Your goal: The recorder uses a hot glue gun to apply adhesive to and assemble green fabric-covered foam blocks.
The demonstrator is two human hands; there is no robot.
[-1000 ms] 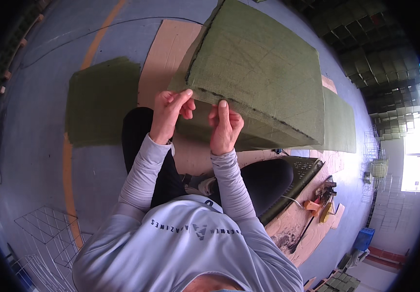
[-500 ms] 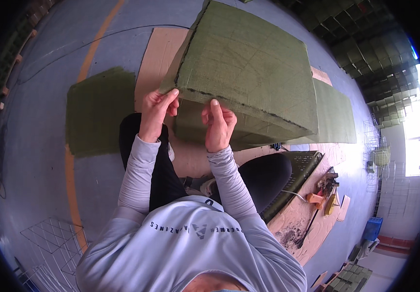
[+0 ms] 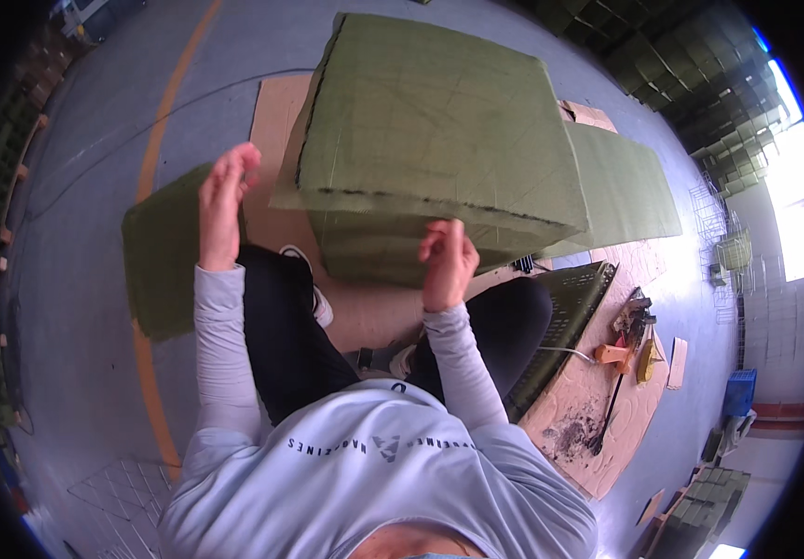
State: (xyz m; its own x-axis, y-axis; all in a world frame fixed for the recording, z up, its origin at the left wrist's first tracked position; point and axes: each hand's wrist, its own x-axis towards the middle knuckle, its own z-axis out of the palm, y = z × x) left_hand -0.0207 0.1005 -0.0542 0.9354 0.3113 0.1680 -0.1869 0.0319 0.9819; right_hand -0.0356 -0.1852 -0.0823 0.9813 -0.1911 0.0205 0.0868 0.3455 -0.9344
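A large box-shaped piece of green mesh cloth [image 3: 439,121] stands in front of me, with dark seams along its left and near top edges. My left hand [image 3: 223,200] is raised to the left of it, apart from the cloth, fingers stretched upward and holding nothing. Just below the near seam is my right hand [image 3: 449,265], its fingers loosely bent and the thumb pointing up. Nothing shows in the right hand; whether the thumb tip brushes the mesh, I cannot tell. The lower front of the box hangs in shadow behind my right hand.
Flat green mesh sheets lie left [image 3: 164,261] and right [image 3: 626,182]. Cardboard [image 3: 276,121] is under the box. A perforated green panel [image 3: 570,307] rests by my right knee, beside an orange-handled tool [image 3: 614,357]. Wire frames [image 3: 122,503] stand lower left.
My left hand has let go of the box's near left corner and moved left. My right hand has shifted slightly right and nearer to me. The view has shifted a little.
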